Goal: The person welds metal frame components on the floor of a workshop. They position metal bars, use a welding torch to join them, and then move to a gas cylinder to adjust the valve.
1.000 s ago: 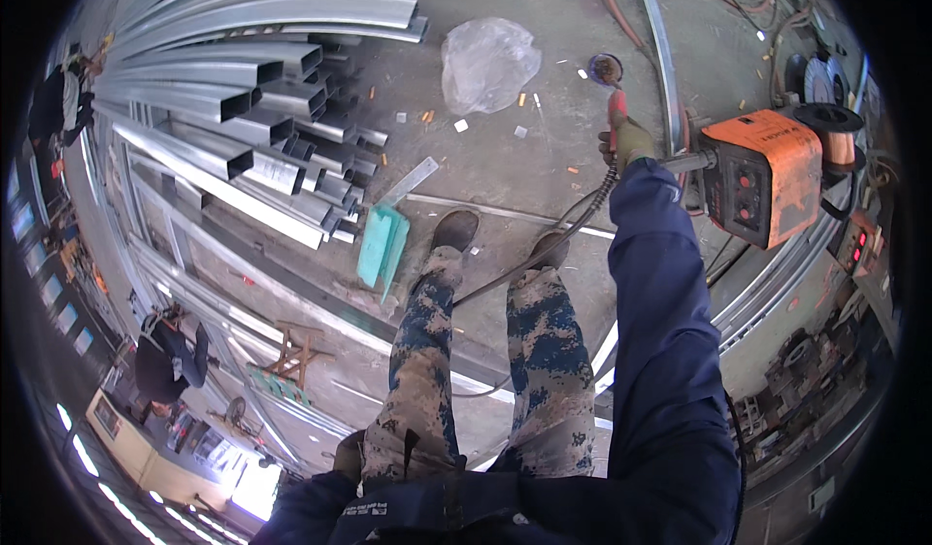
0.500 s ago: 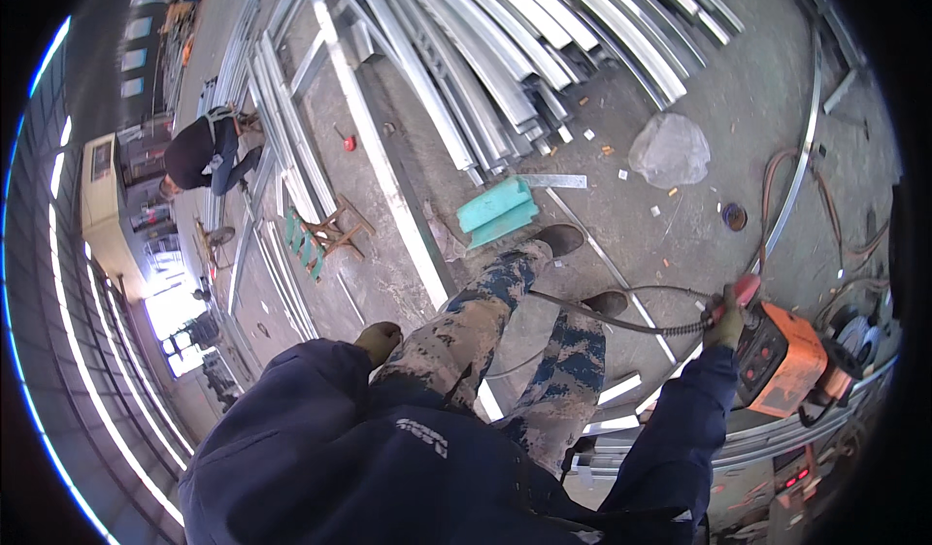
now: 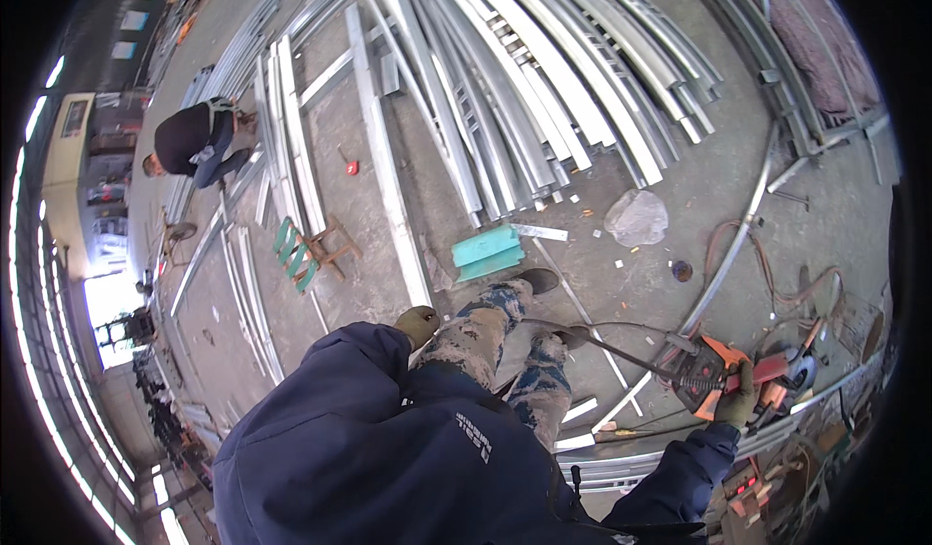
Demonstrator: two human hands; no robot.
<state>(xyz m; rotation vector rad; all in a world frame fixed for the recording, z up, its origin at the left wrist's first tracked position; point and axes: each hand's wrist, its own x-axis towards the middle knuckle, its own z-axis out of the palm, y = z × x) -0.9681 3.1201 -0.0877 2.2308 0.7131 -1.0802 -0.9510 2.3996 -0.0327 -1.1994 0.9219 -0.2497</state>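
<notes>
My right hand (image 3: 738, 399), in a dull green glove, grips a red-handled welding torch (image 3: 771, 367) at the lower right. A dark cable (image 3: 636, 359) with a ribbed sleeve runs from it leftward past my shoes. Just behind the hand stands an orange and black welding machine (image 3: 714, 370), partly covered by the hand and torch. My left hand (image 3: 418, 326), gloved alike, hangs by my left thigh with its fingers curled, and nothing shows in it. The near end of a long steel profile (image 3: 398, 225) lies on the floor beyond that hand.
Long steel profiles (image 3: 544, 79) cover the floor ahead. A teal metal piece (image 3: 487, 252) and a crumpled plastic bag (image 3: 637, 217) lie nearer. Hoses (image 3: 777, 288) curl at the right. A wooden stool (image 3: 330, 246) stands left; beyond it another person (image 3: 194, 137) bends over.
The view has shifted, and more of the floor at the right shows. My right hand has carried the torch right and down, now in front of the orange machine. My left hand stays curled.
</notes>
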